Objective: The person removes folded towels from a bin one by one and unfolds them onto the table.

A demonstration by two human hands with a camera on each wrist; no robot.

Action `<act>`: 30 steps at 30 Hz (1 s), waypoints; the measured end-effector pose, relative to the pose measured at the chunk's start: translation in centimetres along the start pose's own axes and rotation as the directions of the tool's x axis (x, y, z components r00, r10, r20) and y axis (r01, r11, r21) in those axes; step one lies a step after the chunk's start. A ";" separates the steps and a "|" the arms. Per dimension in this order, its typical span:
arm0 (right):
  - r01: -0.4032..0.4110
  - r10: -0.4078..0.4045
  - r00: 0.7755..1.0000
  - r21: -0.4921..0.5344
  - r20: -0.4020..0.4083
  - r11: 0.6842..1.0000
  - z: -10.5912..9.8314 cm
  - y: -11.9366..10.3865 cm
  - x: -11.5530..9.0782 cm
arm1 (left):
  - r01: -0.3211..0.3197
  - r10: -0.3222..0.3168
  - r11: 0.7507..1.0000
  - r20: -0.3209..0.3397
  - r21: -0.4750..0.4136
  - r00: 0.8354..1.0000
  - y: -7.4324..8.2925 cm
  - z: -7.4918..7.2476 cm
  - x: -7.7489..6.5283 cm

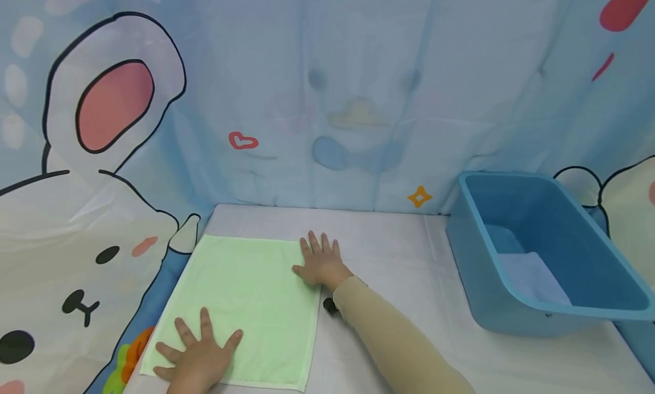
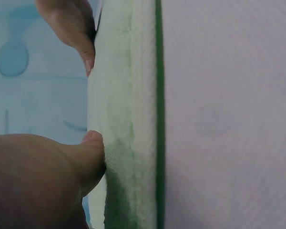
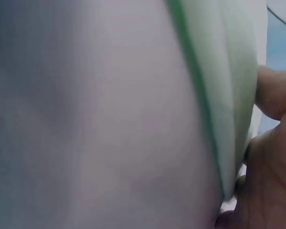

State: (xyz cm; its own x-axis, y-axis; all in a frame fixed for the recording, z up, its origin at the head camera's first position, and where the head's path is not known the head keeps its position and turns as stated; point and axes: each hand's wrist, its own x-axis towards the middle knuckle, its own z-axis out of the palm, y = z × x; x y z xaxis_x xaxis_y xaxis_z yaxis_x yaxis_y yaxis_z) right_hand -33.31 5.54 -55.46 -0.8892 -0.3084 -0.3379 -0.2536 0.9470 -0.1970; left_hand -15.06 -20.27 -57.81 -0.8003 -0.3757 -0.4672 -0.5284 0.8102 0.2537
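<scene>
A pale green towel (image 1: pixel 256 303) lies spread flat on the white table, its edges close to straight. My left hand (image 1: pixel 202 354) rests on the towel's near left part with the fingers spread. At the far right corner my right hand (image 1: pixel 322 263) lies on the cloth, fingers straight and apart. The left wrist view shows the left thumb (image 2: pixel 93 148) against the towel's surface (image 2: pixel 128 95), with the other hand farther along. In the right wrist view the right hand (image 3: pixel 271 167) touches the towel (image 3: pixel 229 71) near its edge.
To the right stands a blue plastic bin (image 1: pixel 460 257) with a folded white cloth (image 1: pixel 534 277) inside. A small black object (image 1: pixel 330 306) sits by the right forearm. A printed cartoon curtain (image 1: pixel 358 98) hangs behind the white table (image 1: pixel 399 269).
</scene>
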 end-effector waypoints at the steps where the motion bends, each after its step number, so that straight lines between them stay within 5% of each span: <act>1: 0.000 0.000 1.000 0.006 0.003 1.000 -0.1 0.2 0.0 | -0.003 0.003 1.000 0.001 -0.001 1.000 0.1 0.0 -0.1; 11: 0.047 -0.048 0.998 0.061 0.030 0.997 -0.8 1.3 -1.3 | -0.012 0.012 1.000 0.005 -0.001 1.000 -0.3 -0.5 -0.5; 17: 0.056 -0.056 0.998 0.057 0.004 0.997 -1.4 1.6 -3.7 | -0.141 0.141 0.990 -0.025 -0.012 0.990 -0.7 -2.0 0.0; 24: 0.114 -0.114 0.993 0.026 0.008 0.993 -1.0 0.7 -7.1 | -0.363 0.365 0.931 -0.117 0.040 0.924 0.3 -4.2 2.2; 30: 0.224 -0.223 0.975 -0.037 0.020 0.974 0.6 -1.3 -10.5 | -0.460 0.460 0.887 -0.153 0.033 0.875 2.6 -6.2 4.8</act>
State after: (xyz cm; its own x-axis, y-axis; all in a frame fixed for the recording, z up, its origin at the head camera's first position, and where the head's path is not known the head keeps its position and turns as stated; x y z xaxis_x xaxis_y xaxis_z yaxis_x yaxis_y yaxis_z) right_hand -23.42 7.48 -52.19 -0.8023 -0.5137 -0.3040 -0.4599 0.8567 -0.2338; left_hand -22.02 -22.79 -54.18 -0.9864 -0.0251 -0.1625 -0.0910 0.9064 0.4125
